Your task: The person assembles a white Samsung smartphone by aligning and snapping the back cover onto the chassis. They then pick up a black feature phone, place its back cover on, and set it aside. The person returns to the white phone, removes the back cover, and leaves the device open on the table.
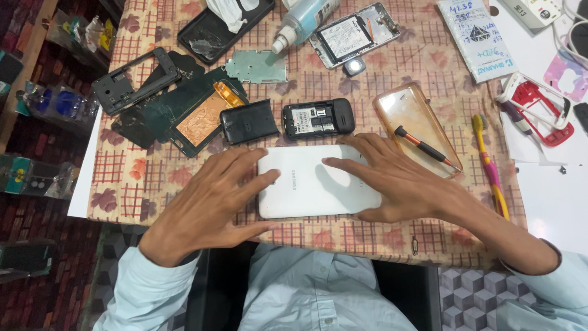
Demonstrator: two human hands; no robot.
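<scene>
Crosswise between both palms, the white phone (315, 182) lies flat, left hand (211, 199) spread at its left end, right hand (392, 181) pressing open-fingered on top.

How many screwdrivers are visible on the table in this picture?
1. A small screwdriver with a black and orange handle lies inside the clear orange-tinted phone case, just beyond the right hand. Others may be hidden under the parts or outside the view.
</scene>
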